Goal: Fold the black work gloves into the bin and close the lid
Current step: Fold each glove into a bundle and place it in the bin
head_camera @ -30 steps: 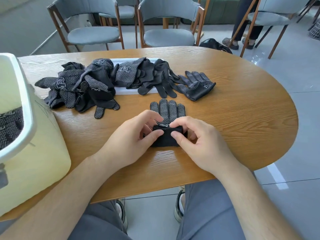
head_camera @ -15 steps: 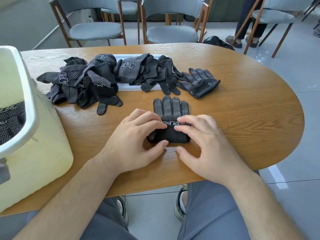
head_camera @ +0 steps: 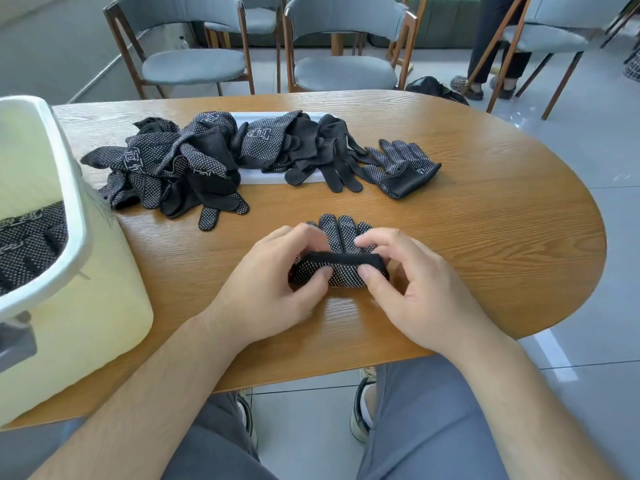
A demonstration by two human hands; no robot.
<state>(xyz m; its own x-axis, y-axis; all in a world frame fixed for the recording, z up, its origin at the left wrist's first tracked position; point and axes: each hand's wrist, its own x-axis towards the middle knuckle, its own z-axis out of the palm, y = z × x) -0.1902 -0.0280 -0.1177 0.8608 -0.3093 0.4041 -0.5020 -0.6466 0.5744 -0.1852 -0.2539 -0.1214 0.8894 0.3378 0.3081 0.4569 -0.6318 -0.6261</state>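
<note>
A black dotted work glove (head_camera: 341, 261) lies on the wooden table (head_camera: 485, 230) in front of me, fingers pointing away, its cuff end lifted and rolled over. My left hand (head_camera: 273, 285) pinches the left end of the cuff and my right hand (head_camera: 412, 285) pinches the right end. A heap of black gloves (head_camera: 180, 164) lies behind, spread over a white sheet (head_camera: 249, 176). One more glove (head_camera: 403, 168) lies folded at the heap's right end. The pale yellow bin (head_camera: 86, 306) with a white rim stands at the left, open, with folded gloves (head_camera: 31, 240) inside.
Grey upholstered chairs (head_camera: 343, 64) with wooden frames stand beyond the table's far edge. A person's legs (head_camera: 491, 50) and a dark bag (head_camera: 433, 88) are on the floor at the back right. My knees and shoes show under the table's near edge.
Both hands went from pressing flat on the glove's folded cuff to pinching the cuff ends and lifting them up off the table, exposing the dotted side beneath.
</note>
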